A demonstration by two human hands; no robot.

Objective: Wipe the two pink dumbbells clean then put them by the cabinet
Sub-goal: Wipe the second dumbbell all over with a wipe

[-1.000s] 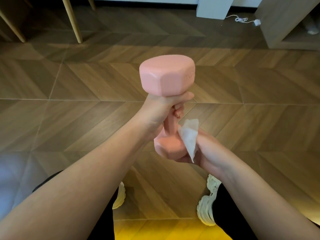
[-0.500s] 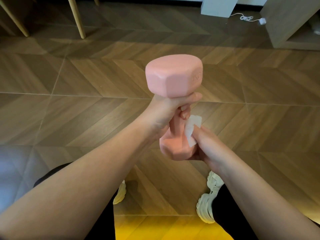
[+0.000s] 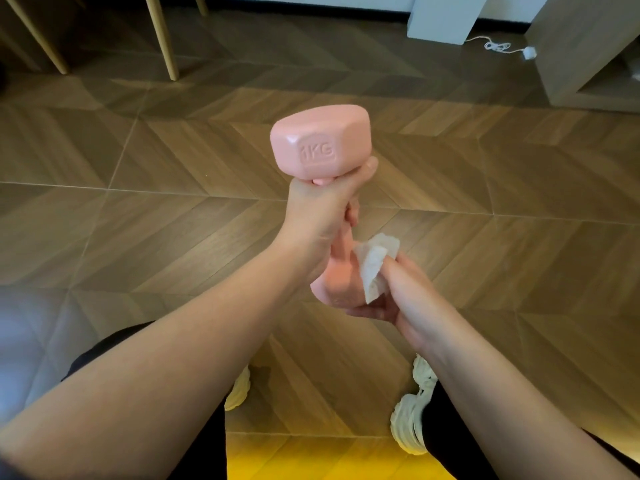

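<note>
1: One pink dumbbell point(image 3: 320, 147) in view, held in the air in front of the person. Roughly upright. "1KG" moulded on the top head, facing the person.
2: Hands?
1: Left hand point(image 3: 318, 216) is wrapped round the handle right under the top head, fingers fully curled, one fingertip against the head's underside. Right hand point(image 3: 405, 296) sits lower, pinching a crumpled white tissue point(image 3: 374, 268) and pressing it on the lower head. Its other fingers curl under that head.
2: Tissue on the handle too?
1: It touches where the lower head meets the handle. Can't tell beyond that, the left wrist covers part of it.
2: Position vs the cabinet?
1: Well apart. Cabinet point(image 3: 571, 64) is light wood, far right, standing on the floor, with an open compartment low down. The dumbbell is over the herringbone wood floor point(image 3: 138, 220), above and ahead of the person's feet.
2: Anything else around?
1: White cable point(image 3: 498, 46) with a plug, lying on the floor just left of the cabinet. White panel point(image 3: 446, 15) further left of that. Pale wooden legs point(image 3: 162, 36) at the far left. Person wears black trousers point(image 3: 446, 431) and chunky white shoes point(image 3: 410, 424), both feet on the floor. Yellow patch point(image 3: 311, 459) on the floor between the feet, at the near edge.
</note>
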